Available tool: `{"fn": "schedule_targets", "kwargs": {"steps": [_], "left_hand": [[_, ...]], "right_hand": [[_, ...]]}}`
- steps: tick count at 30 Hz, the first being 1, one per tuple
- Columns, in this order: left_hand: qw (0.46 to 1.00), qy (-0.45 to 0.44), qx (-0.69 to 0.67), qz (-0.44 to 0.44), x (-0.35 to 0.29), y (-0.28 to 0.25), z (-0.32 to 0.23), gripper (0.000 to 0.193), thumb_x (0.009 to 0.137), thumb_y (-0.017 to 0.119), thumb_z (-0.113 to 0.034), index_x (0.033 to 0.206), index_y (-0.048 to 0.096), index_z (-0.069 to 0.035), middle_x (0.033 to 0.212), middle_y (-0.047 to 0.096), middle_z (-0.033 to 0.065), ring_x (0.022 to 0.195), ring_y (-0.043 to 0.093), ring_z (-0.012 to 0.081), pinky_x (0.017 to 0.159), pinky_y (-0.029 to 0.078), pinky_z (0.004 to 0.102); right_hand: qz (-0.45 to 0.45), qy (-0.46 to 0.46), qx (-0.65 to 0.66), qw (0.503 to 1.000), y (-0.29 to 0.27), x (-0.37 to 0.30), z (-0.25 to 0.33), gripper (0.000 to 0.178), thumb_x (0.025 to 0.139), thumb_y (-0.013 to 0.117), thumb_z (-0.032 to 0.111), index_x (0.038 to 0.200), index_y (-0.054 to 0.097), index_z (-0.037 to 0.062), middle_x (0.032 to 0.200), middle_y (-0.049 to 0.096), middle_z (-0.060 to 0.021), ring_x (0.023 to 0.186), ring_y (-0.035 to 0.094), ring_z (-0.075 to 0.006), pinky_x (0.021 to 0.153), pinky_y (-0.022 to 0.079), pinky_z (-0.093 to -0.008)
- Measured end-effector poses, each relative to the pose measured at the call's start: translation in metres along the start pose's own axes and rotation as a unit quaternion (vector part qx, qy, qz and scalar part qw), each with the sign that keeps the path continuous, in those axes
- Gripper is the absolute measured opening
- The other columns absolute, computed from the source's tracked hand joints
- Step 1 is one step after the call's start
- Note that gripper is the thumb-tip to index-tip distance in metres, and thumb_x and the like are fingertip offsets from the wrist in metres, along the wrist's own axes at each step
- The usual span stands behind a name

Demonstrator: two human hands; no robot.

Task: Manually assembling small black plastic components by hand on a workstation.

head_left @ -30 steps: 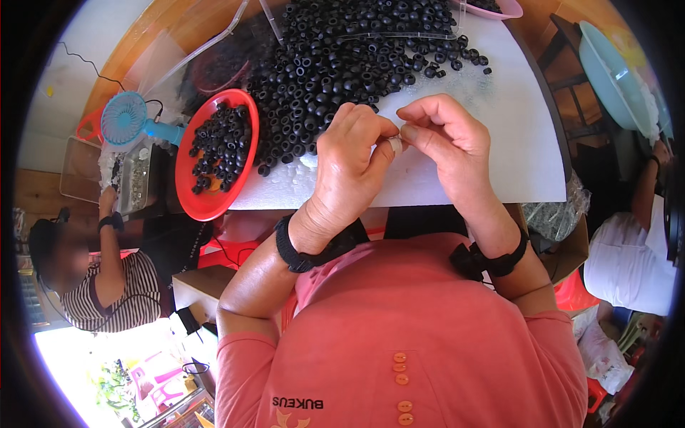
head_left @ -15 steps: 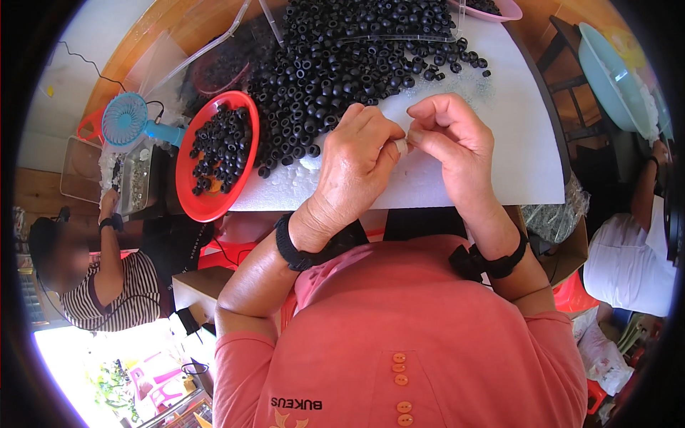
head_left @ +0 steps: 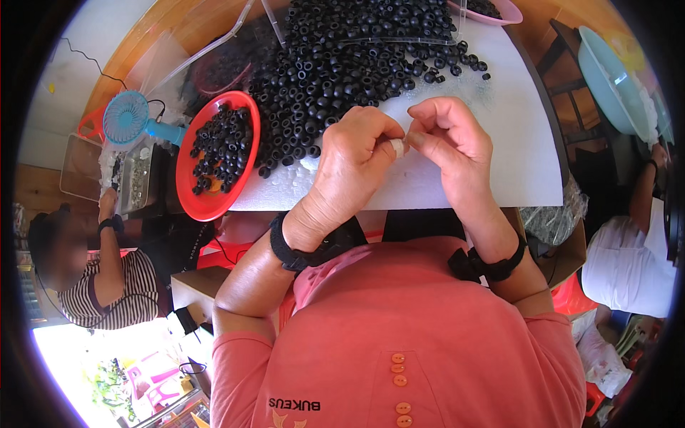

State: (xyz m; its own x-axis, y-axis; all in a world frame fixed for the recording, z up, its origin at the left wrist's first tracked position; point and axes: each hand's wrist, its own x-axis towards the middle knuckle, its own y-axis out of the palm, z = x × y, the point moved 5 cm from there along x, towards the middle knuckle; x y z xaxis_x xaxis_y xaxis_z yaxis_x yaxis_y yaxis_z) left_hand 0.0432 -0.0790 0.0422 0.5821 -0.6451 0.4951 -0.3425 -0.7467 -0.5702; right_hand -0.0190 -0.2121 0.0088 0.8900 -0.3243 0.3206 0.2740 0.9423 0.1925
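Above the white table sheet (head_left: pixel 514 171), my two hands meet fingertip to fingertip. My left hand (head_left: pixel 349 157) is closed, its thumb and fingers pinched together, with a small white wrap or piece (head_left: pixel 397 147) at the digit nearest the right hand. My right hand (head_left: pixel 460 146) curls so that thumb and index finger point at that spot. Whatever lies between the tips is too small to make out. Just beyond the hands spreads a large heap of black ring-like beads (head_left: pixel 342 78). To the left, a red plate (head_left: pixel 187 203) carries more of these black beads.
A small blue fan (head_left: pixel 126 120) stands left of the plate. Clear plastic strips (head_left: pixel 214 53) cross the heap. A pink bowl (head_left: pixel 506 13) sits at the far right edge and a pale green basin (head_left: pixel 606 78) beyond it. Other people sit at left and right.
Both hands stay at the same place over the sheet. The fingers of my left hand have shifted slightly, and the white piece sits a little lower.
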Motion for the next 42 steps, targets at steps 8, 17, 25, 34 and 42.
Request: {"fn": "schedule_targets", "kwargs": {"steps": [8, 17, 25, 34, 42], "left_hand": [[0.98, -0.171, -0.09, 0.051, -0.003, 0.005, 0.014, 0.012, 0.089, 0.068, -0.009, 0.095, 0.065, 0.001, 0.079, 0.064, 0.0009, 0.074, 0.056, 0.007, 0.068, 0.048, 0.0238], [0.973, -0.185, -0.135, 0.025, -0.004, 0.007, 0.018, 0.011, 0.09, 0.066, -0.01, 0.093, 0.065, 0.001, 0.078, 0.064, 0.001, 0.073, 0.058, 0.0071, 0.068, 0.048, 0.0232], [0.957, -0.216, -0.191, -0.041, -0.005, 0.005, 0.019, 0.011, 0.09, 0.066, -0.009, 0.092, 0.065, 0.001, 0.075, 0.064, 0.0026, 0.068, 0.057, 0.0077, 0.06, 0.045, 0.0229], [0.837, -0.339, -0.428, -0.031, -0.019, 0.005, 0.013, 0.013, 0.092, 0.064, -0.011, 0.091, 0.064, 0.002, 0.07, 0.062, 0.005, 0.056, 0.052, 0.0078, 0.046, 0.036, 0.0208], [0.79, -0.359, -0.496, -0.022, -0.025, -0.001, 0.014, 0.014, 0.093, 0.063, -0.011, 0.091, 0.063, 0.003, 0.07, 0.062, 0.0072, 0.057, 0.054, 0.0102, 0.046, 0.037, 0.0218]], "right_hand": [[-0.009, -0.029, -0.04, 0.999, -0.001, -0.002, 0.002, 0.022, 0.088, 0.059, -0.005, 0.11, 0.057, -0.0007, 0.09, 0.059, -0.0013, 0.081, 0.057, -0.0067, 0.076, 0.048, -0.0221], [-0.023, -0.073, -0.134, 0.988, 0.002, -0.003, 0.002, 0.025, 0.084, 0.059, -0.008, 0.107, 0.057, 0.0008, 0.084, 0.061, -0.0036, 0.076, 0.06, -0.0093, 0.071, 0.05, -0.0248], [-0.053, -0.097, -0.193, 0.975, 0.001, -0.004, 0.003, 0.026, 0.082, 0.062, -0.009, 0.105, 0.059, 0.0019, 0.085, 0.063, -0.0059, 0.076, 0.062, -0.0123, 0.069, 0.051, -0.0261], [0.023, -0.205, -0.2, 0.958, 0.008, -0.007, 0.022, 0.016, 0.086, 0.066, -0.005, 0.101, 0.065, -0.002, 0.092, 0.063, -0.0081, 0.082, 0.062, -0.0144, 0.071, 0.051, -0.0262], [0.026, -0.191, -0.18, 0.965, 0.022, -0.006, 0.029, 0.008, 0.089, 0.066, -0.001, 0.096, 0.065, -0.0028, 0.087, 0.063, -0.0075, 0.077, 0.061, -0.0135, 0.072, 0.051, -0.0254]]}}
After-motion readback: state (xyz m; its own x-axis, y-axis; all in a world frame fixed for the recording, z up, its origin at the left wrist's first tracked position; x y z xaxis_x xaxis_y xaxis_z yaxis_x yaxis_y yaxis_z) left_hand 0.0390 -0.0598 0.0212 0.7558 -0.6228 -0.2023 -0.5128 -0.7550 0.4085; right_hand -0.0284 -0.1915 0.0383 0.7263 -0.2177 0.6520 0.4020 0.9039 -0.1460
